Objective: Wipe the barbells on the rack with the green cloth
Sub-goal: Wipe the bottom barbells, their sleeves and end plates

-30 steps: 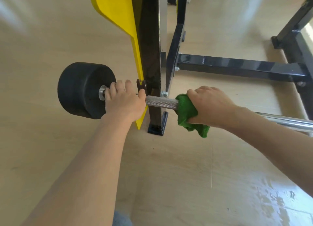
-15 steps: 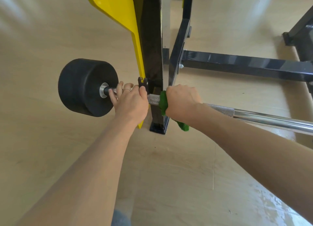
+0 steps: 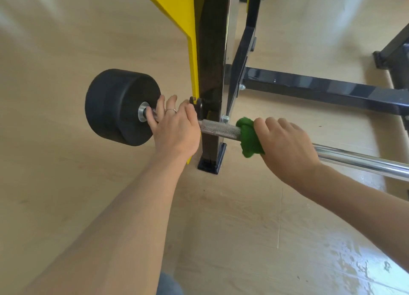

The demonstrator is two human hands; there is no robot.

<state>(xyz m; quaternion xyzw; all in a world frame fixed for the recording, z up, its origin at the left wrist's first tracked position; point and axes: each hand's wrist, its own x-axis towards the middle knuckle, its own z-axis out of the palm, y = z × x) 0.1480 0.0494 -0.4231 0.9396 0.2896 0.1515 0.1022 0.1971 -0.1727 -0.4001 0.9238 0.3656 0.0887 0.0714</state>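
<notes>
A chrome barbell (image 3: 219,130) lies across the black and yellow rack (image 3: 212,73), with a knurled grip section showing between my hands and a smooth shaft running off to the right. Its black cylindrical weight (image 3: 117,106) hangs left of the rack post. My left hand (image 3: 174,126) grips the bar between the weight and the post, with a ring on one finger. My right hand (image 3: 285,144) holds the green cloth (image 3: 250,137) wrapped around the bar just right of the post.
The rack's black base beam (image 3: 332,91) runs along the pale wooden floor behind the bar. Its post foot (image 3: 211,162) stands on the floor below my hands. Another black frame leg (image 3: 391,53) sits at the far right.
My right hand slid the cloth left up to the post, then back right along the bar, uncovering the knurled section again. My left hand stayed on the bar by the weight.
</notes>
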